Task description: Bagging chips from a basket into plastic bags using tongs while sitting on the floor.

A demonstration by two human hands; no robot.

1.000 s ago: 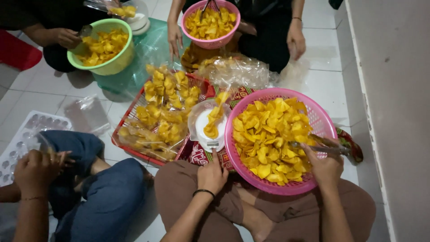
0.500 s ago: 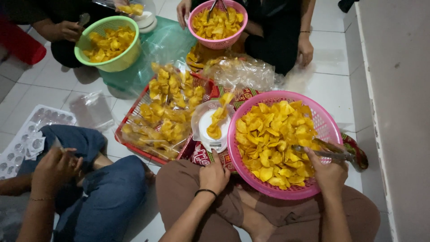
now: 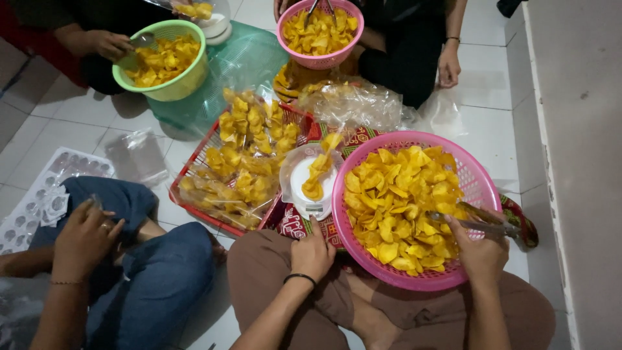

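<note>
Yellow chips [image 3: 402,201] fill the pink basket [image 3: 476,181]. Right hand [image 3: 479,249] still grips the tongs [image 3: 483,223] over them; left hand [image 3: 312,253], fingers loosely curled, has stayed beside the scale [image 3: 308,188].

Left hand [image 3: 312,254] rests (fingers curled); right hand [image 3: 481,253] grips.
</note>
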